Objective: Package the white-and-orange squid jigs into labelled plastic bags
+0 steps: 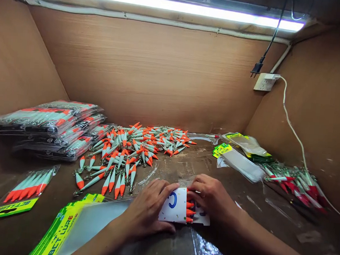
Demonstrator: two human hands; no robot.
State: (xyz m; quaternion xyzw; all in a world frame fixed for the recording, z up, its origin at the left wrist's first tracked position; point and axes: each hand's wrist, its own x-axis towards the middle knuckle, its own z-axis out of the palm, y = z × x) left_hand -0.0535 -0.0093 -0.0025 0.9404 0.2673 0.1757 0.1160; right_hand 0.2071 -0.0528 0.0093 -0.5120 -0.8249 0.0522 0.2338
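Observation:
My left hand is closed around a white card sleeve with a blue letter on it, fingers along its upper edge and thumb below. Orange lure tips stick out of the sleeve's right end, over a further piece of white card. At those tips, the fingers of my right hand are bent and pressed together; the uppermost lures seem to be in their grip, partly hidden. Under my left forearm lies a stack of transparent bags with yellow-green "BCT LURE" headers.
Loose white-and-orange lures are heaped behind my hands. Packed lure bags are piled at back left, with one filled bag in front. To the right are more header bags and red-tipped lures. A plug hangs above.

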